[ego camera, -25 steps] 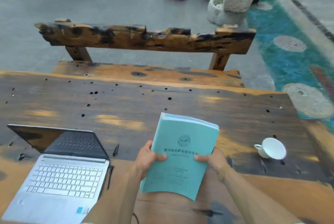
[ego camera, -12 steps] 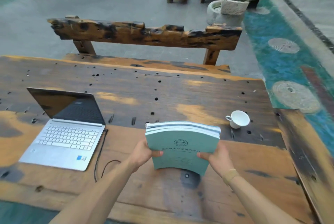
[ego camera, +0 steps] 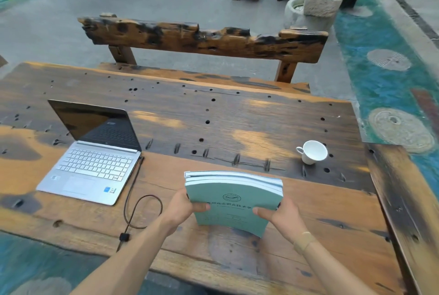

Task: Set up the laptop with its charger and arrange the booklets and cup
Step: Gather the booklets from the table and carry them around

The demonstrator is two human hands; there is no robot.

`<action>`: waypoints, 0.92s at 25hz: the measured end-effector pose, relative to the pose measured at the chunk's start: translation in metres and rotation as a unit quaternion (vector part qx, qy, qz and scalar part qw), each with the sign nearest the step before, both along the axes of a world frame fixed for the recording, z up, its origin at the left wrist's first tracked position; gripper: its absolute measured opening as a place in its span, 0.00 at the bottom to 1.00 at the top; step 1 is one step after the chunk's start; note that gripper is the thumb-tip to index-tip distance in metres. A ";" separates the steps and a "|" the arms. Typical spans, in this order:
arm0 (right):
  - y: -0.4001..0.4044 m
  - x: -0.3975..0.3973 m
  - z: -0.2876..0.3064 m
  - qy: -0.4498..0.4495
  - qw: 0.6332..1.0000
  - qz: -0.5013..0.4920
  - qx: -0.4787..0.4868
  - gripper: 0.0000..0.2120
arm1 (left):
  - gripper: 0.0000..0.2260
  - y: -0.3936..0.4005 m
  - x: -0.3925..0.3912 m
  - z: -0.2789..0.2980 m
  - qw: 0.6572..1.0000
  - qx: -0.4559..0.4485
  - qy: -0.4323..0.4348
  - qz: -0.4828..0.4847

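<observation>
- A stack of teal booklets [ego camera: 234, 202] is being held upright near the front middle of the wooden table [ego camera: 237, 123], its lower edge apparently resting on the wood, though the contact is being hidden by the covers.
- The left side of the stack is being gripped by the left hand [ego camera: 181, 209], with the thumb laid across the front cover and the fingers wrapped behind.
- The right side is being gripped by the right hand [ego camera: 283, 219] in the same way, thumb on the cover and fingers curled behind.
- Both forearms are being stretched forward from the near edge and angled inward toward the stack; a tan band is being worn on the right wrist.
- An open silver laptop [ego camera: 95, 154] is being shown at the left of the table, its screen dark.
- A dark charger cable [ego camera: 135, 204] is being run from the laptop's right side in a loop down over the near edge.
- A white cup [ego camera: 312, 152] is being left on its side well to the right, beyond the stack.
- A rough wooden bench [ego camera: 204, 42] is being seen behind the far edge.
</observation>
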State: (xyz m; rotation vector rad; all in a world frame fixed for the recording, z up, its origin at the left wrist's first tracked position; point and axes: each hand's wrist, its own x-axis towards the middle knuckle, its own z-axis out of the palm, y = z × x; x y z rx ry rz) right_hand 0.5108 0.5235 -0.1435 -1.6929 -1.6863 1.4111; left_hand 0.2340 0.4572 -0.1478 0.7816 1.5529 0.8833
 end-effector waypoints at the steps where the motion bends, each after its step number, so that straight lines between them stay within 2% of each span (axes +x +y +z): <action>1: 0.001 -0.001 0.001 0.002 1.000 0.007 0.000 0.13 | 0.19 0.000 0.001 0.000 1.000 0.003 -0.002 0.001; 7: 0.001 0.003 0.002 -0.031 0.998 0.041 0.038 0.12 | 0.19 -0.001 0.000 0.005 0.999 0.018 0.045 0.001; 10: 0.001 0.005 0.001 -0.053 0.996 0.075 0.023 0.12 | 0.22 -0.009 -0.006 0.001 0.998 0.021 0.056 -0.012; 18: 0.007 0.005 -0.029 -0.104 0.988 0.111 -0.016 0.13 | 0.17 -0.017 -0.005 -0.015 0.990 -0.043 0.133 -0.031; 23: 0.024 -0.004 -0.033 -0.075 0.992 0.093 -0.043 0.13 | 0.18 -0.014 -0.001 -0.011 0.994 -0.048 0.087 0.036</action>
